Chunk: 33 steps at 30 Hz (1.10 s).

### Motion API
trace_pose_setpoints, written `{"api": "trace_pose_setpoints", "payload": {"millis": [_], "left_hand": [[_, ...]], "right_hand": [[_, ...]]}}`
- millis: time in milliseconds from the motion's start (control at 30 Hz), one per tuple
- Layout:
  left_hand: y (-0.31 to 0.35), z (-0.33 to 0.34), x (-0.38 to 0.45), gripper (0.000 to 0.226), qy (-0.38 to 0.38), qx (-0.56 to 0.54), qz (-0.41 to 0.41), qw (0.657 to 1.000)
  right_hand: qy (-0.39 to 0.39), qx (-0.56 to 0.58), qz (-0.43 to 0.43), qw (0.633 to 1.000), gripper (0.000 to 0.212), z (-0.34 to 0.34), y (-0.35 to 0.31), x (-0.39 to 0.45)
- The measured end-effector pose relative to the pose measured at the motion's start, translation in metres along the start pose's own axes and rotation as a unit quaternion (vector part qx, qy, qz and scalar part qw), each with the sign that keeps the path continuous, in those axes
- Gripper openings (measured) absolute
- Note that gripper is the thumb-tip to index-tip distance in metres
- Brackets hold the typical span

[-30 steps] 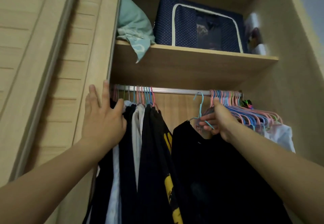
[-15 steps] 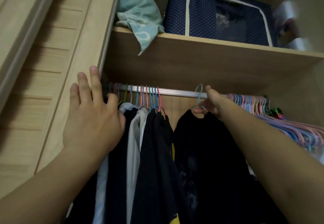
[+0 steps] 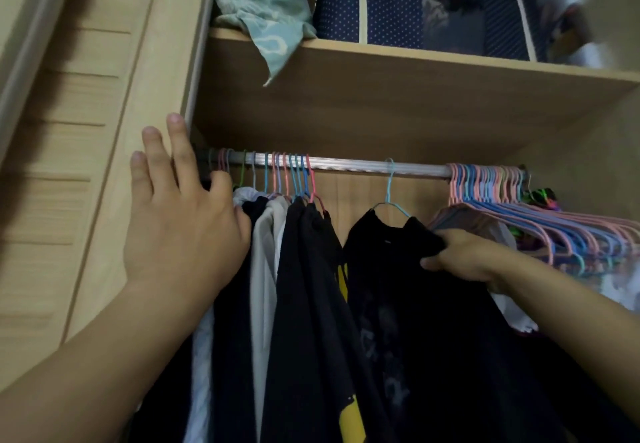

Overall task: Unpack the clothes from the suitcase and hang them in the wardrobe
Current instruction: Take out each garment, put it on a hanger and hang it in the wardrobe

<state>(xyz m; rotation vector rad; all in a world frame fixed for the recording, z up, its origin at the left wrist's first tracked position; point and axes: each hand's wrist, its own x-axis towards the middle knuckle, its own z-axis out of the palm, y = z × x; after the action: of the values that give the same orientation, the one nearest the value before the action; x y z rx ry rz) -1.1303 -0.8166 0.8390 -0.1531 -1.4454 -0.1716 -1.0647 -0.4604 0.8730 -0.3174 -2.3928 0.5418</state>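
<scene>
Left hand (image 3: 180,224) at mid-left of frame, fingers straight and spread, palm against the dark and white clothes (image 3: 277,269) bunched at the left end of the rail (image 3: 363,164); fingertips reach the wardrobe's side panel (image 3: 152,96). Right hand (image 3: 460,255) at centre right, fingers curled, gripping the shoulder of a black shirt (image 3: 398,304). Shirt hangs on a light-blue hanger (image 3: 390,193), hook over the rail, between the clothes on the left and a packed bunch of pink and blue empty hangers (image 3: 519,207) at right. Upper part of frame: shelf (image 3: 415,72) carrying a crumpled teal cloth (image 3: 266,16) and a navy dotted storage box (image 3: 367,2); blurred items at upper right, cannot identify
</scene>
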Motion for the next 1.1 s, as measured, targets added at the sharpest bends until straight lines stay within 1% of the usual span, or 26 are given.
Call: {"api": "trace_pose_setpoints", "payload": {"millis": [33, 100, 133, 167, 267, 333, 367, 400, 433, 467, 500, 533, 567, 600, 633, 667, 700, 733, 767, 833, 900, 967, 1033, 1067, 1100], "left_hand": [[0.001, -0.001, 0.001, 0.037, -0.001, -0.006, -0.003, 1.000], [0.002, -0.002, 0.002, 0.035, -0.004, -0.018, -0.008, 1.000], [0.001, -0.002, 0.002, 0.034, -0.005, -0.022, -0.007, 1.000], [0.001, -0.002, 0.002, 0.033, -0.005, -0.026, -0.005, 1.000], [0.000, -0.003, 0.000, 0.030, -0.004, -0.038, 0.002, 0.999], [-0.001, -0.005, -0.001, 0.030, -0.001, -0.044, 0.002, 0.999], [-0.001, -0.005, -0.001, 0.030, 0.000, -0.047, 0.002, 0.999], [-0.002, -0.006, -0.001, 0.030, 0.001, -0.050, 0.001, 0.999], [-0.002, -0.007, -0.001, 0.030, 0.002, -0.054, 0.001, 0.999], [-0.002, -0.007, -0.001, 0.030, 0.003, -0.057, 0.000, 0.998], [-0.002, -0.007, -0.002, 0.030, 0.004, -0.060, -0.002, 0.998], [-0.002, -0.006, -0.002, 0.031, 0.005, -0.062, -0.005, 0.998], [-0.002, -0.006, -0.002, 0.032, 0.007, -0.064, -0.007, 0.998], [-0.001, -0.005, -0.002, 0.033, 0.009, -0.066, -0.008, 0.998], [0.000, -0.006, -0.001, 0.034, 0.011, -0.067, -0.008, 0.998], [0.000, -0.006, -0.001, 0.034, 0.011, -0.068, -0.008, 0.998], [0.001, -0.005, -0.001, 0.035, 0.010, -0.067, -0.007, 0.998], [0.001, -0.004, -0.001, 0.035, 0.007, -0.063, -0.007, 0.998], [0.001, -0.004, -0.001, 0.035, 0.003, -0.058, -0.006, 0.998], [0.001, -0.003, -0.001, 0.036, 0.001, -0.050, -0.002, 0.999], [0.000, -0.003, -0.001, 0.035, 0.002, -0.048, 0.001, 0.999], [0.000, -0.003, -0.001, 0.036, 0.000, -0.050, 0.000, 0.999], [0.000, -0.004, -0.001, 0.037, -0.001, -0.051, 0.000, 0.999], [0.000, -0.005, -0.001, 0.037, -0.001, -0.053, 0.000, 0.999], [-0.001, -0.004, -0.001, 0.037, -0.001, -0.054, 0.001, 0.999]], "right_hand": [[0.009, 0.040, 0.007, 0.999, 0.021, 0.004, -0.002, -0.010], [0.058, 0.127, -0.009, 0.990, 0.013, 0.012, -0.021, -0.023], [0.067, 0.154, -0.027, 0.985, 0.015, 0.017, -0.039, -0.026], [0.054, 0.172, -0.044, 0.983, 0.019, 0.022, -0.060, -0.030], [-0.043, 0.228, -0.089, 0.969, 0.027, 0.042, -0.125, -0.037], [-0.104, 0.248, -0.102, 0.958, 0.023, 0.051, -0.152, -0.035], [-0.137, 0.260, -0.107, 0.950, 0.017, 0.054, -0.157, -0.037], [-0.185, 0.292, -0.114, 0.931, 0.016, 0.054, -0.157, -0.040], [-0.235, 0.338, -0.114, 0.904, 0.023, 0.052, -0.152, -0.044], [-0.260, 0.368, -0.112, 0.886, 0.029, 0.049, -0.144, -0.050], [-0.254, 0.366, -0.114, 0.888, 0.033, 0.046, -0.133, -0.053], [-0.200, 0.308, -0.120, 0.922, 0.034, 0.043, -0.119, -0.054], [-0.104, 0.193, -0.130, 0.967, 0.033, 0.039, -0.104, -0.052], [0.016, 0.029, -0.142, 0.989, 0.032, 0.034, -0.086, -0.046], [0.111, -0.143, -0.137, 0.974, 0.029, 0.028, -0.067, -0.038], [0.172, -0.282, -0.114, 0.937, 0.025, 0.020, -0.048, -0.033], [0.207, -0.384, -0.084, 0.896, 0.025, 0.012, -0.030, -0.029], [0.226, -0.462, -0.046, 0.856, 0.027, 0.003, -0.015, -0.027], [0.235, -0.515, -0.007, 0.824, 0.029, -0.006, -0.004, -0.027], [0.259, -0.563, 0.051, 0.783, 0.031, -0.023, 0.013, -0.028], [0.271, -0.570, 0.069, 0.773, 0.029, -0.034, 0.023, -0.029], [0.262, -0.575, 0.058, 0.773, 0.025, -0.038, 0.026, -0.028], [0.248, -0.569, 0.044, 0.783, 0.020, -0.041, 0.023, -0.028], [0.247, -0.557, 0.040, 0.792, 0.019, -0.041, 0.021, -0.027], [0.250, -0.528, 0.037, 0.811, 0.018, -0.040, 0.017, -0.026]]}}
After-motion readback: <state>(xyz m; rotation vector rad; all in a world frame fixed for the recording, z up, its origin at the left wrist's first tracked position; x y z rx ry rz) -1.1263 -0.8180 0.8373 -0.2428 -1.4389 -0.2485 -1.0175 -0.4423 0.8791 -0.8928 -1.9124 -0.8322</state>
